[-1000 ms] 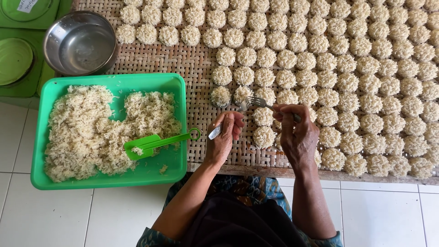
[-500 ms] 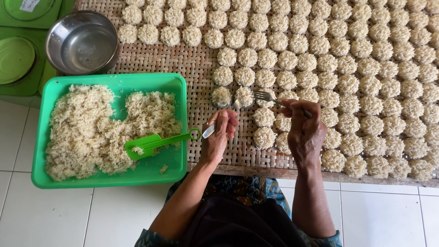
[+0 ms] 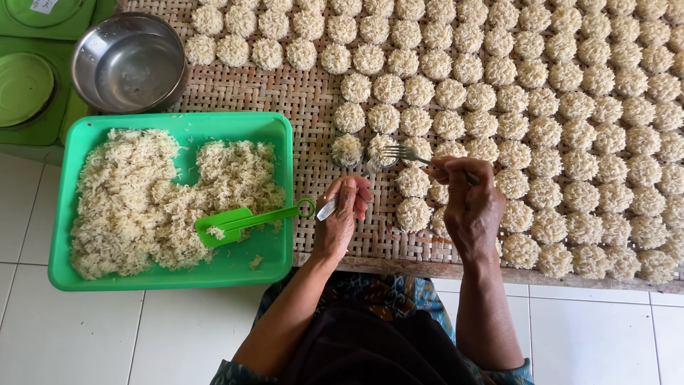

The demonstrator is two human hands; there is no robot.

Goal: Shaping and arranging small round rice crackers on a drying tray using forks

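Observation:
My right hand (image 3: 467,203) grips a metal fork (image 3: 405,153), its tines touching a small round noodle mound (image 3: 381,148) on the woven bamboo mat (image 3: 285,100). My left hand (image 3: 343,217) is closed around a small metal utensil (image 3: 328,208), hovering over the mat's near edge beside the green tray (image 3: 171,274). Another fresh mound (image 3: 347,150) sits just left of the fork. Rows of several similar noodle mounds (image 3: 541,107) cover the mat to the right and at the back.
The green tray holds a heap of loose noodles (image 3: 135,199) and a green plastic scoop (image 3: 242,219). A steel bowl (image 3: 128,60) stands at the back left, with green lids (image 3: 25,85) beside it. White floor tiles (image 3: 71,335) lie below.
My left hand has shifted slightly toward the mat edge. My right hand with the fork has stayed at the mounds, tines now on the newest one.

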